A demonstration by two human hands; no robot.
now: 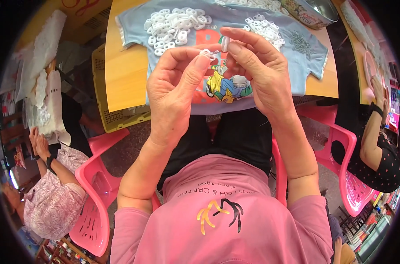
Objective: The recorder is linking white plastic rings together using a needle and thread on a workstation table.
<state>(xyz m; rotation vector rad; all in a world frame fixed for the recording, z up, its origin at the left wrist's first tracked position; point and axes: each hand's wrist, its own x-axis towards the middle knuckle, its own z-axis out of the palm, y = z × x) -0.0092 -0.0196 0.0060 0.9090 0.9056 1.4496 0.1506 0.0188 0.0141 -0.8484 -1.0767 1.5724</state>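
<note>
1. Left hand [171, 90]: thumb and forefinger pinching a small white looped piece [204, 52], up over the shirt; a tiny coil spring [215, 52] shows beside it.
2. Right hand [268, 68]: pinching a pale piece [225, 43] between thumb and forefinger; partly covered, exact shape unclear.
3. Handling, my guess: pieces very light, stiff plastic, smooth, could slip; spring flexible, easy to drop. Best hold: outer rim, fingertips only.
4. Pose: hands raised, fingertips near each other, elbows bent, forearms angled inward.
5. Below: blue shirt [312, 70] on wooden table [125, 75]; white pieces heaped left [175, 26] and right [266, 31], dark small parts [300, 42] farther right.
6. Outer: tin [304, 15], yellow crate [105, 115], co-workers both sides.
</note>
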